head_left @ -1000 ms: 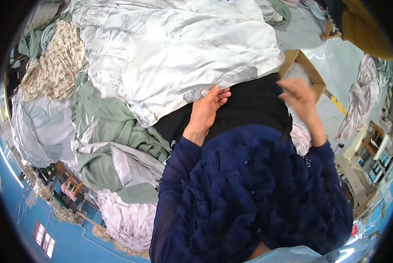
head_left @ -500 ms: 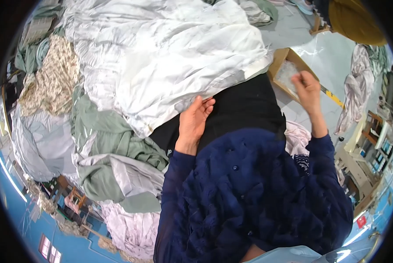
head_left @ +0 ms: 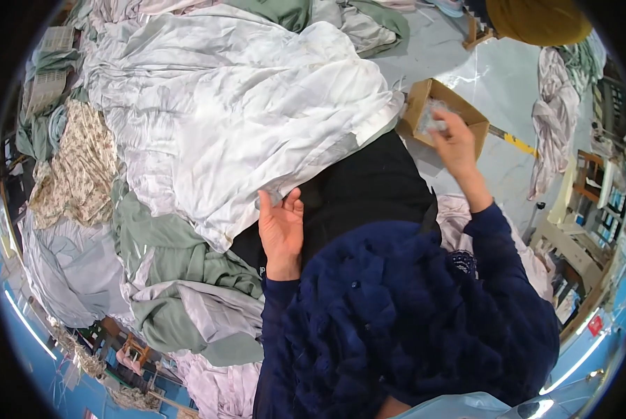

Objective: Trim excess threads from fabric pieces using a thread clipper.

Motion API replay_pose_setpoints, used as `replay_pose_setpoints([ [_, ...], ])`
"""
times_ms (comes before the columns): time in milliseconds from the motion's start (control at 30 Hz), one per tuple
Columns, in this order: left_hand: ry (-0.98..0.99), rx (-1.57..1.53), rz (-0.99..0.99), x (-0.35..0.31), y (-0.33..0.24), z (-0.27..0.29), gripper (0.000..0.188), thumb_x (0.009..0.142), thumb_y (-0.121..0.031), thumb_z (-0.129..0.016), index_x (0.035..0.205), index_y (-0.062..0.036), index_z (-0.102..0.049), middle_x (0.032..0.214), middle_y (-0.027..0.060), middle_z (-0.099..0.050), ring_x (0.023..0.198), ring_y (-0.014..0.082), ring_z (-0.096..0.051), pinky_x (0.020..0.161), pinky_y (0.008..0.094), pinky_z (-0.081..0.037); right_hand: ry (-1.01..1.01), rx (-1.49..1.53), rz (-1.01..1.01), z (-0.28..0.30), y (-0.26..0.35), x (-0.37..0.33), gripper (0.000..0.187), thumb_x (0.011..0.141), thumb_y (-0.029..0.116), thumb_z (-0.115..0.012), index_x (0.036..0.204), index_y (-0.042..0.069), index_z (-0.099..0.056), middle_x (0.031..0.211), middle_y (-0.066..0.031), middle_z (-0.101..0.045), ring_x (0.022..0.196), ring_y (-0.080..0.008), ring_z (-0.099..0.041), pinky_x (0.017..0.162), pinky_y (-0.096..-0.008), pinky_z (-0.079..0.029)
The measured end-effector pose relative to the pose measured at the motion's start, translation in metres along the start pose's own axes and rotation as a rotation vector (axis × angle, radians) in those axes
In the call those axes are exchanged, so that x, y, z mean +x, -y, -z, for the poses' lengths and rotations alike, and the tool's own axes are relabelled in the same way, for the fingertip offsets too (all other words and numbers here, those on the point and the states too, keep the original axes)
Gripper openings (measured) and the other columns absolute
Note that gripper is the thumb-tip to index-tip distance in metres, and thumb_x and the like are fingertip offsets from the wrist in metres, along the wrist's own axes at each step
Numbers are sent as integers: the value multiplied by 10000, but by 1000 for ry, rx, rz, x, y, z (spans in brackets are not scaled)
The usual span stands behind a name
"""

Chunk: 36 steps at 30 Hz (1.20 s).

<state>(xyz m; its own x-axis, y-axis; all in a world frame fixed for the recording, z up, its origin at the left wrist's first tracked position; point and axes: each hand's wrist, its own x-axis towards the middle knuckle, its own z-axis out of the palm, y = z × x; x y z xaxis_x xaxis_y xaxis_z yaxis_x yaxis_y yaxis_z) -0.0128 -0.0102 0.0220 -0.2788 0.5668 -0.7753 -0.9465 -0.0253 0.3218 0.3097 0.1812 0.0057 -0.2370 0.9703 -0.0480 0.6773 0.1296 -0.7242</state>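
Note:
A large white cloth (head_left: 222,105) with a gathered, wrinkled surface is spread over my lap and the space ahead. My left hand (head_left: 281,234) is palm up at its near edge, thumb and curled fingers closed on the hem. To the right, an open cardboard box (head_left: 477,129) holds a clump of clear plastic pieces (head_left: 430,112). Over the box, my right hand (head_left: 458,143) has its fingertips pinched together at the clear plastic. A see-through bit shows at the fingertips; its exact shape is too small to make out.
Sage-green cloth (head_left: 180,244) and floral fabric (head_left: 82,164) lie heaped at the left. Pale pink cloth (head_left: 218,384) lies lower left. A yellow strip (head_left: 514,142) sticks out beside the box on the grey floor (head_left: 494,77). Crumpled cloth (head_left: 554,119) lies farther right.
The view has shifted, so the box and white cloth appear farther left. My right hand has come closer to the plastic in the box. My left hand stays at the cloth's hem.

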Motion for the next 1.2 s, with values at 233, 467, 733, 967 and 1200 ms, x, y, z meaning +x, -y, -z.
replay_pose_setpoints([
  [233, -67, -245, -5, -5, -28, 15, 296, 935, -336, -606, 1077, -80, -561, 958, 92, -656, 721, 233, -638, 598, 305, -509, 39, 192, 168, -40, 77, 2, 457, 744, -31, -720, 1174, 85, -616, 1089, -56, -609, 628, -107, -449, 566, -247, -429],
  [467, -33, -352, -64, -17, -60, 42, 225, 944, -303, -589, 1002, -85, -587, 856, 57, -663, 556, 190, -544, 486, 282, -406, 266, 46, 404, -63, 120, 5, 529, 712, 42, -765, 1208, 113, -595, 1202, -66, -584, 900, -248, -618, 701, -315, -512],
  [733, -131, -377, -169, -32, -89, 67, 166, 945, -274, -577, 928, -111, -605, 807, 30, -665, 454, 152, -485, 398, 250, -375, 275, -71, 513, -92, 121, 11, 508, 658, -95, -646, 1119, 118, -638, 1147, -53, -610, 906, -238, -641, 712, -312, -523],
  [967, -199, -261, -183, -29, -91, 90, 194, 974, -310, -538, 913, -132, -581, 731, 4, -636, 477, 146, -521, 403, 251, -402, 237, 32, 491, -92, 108, 20, 411, 680, -117, -565, 1032, 73, -660, 1022, -88, -614, 884, -257, -629, 754, -293, -492],
  [1200, -245, -186, -240, -34, -85, 92, 273, 986, -370, -507, 1019, -105, -559, 806, 19, -654, 560, 155, -593, 450, 243, -445, 213, -18, 511, -88, 113, 27, 349, 697, -118, -545, 992, 39, -642, 936, -105, -612, 837, -270, -621, 735, -291, -482],
])
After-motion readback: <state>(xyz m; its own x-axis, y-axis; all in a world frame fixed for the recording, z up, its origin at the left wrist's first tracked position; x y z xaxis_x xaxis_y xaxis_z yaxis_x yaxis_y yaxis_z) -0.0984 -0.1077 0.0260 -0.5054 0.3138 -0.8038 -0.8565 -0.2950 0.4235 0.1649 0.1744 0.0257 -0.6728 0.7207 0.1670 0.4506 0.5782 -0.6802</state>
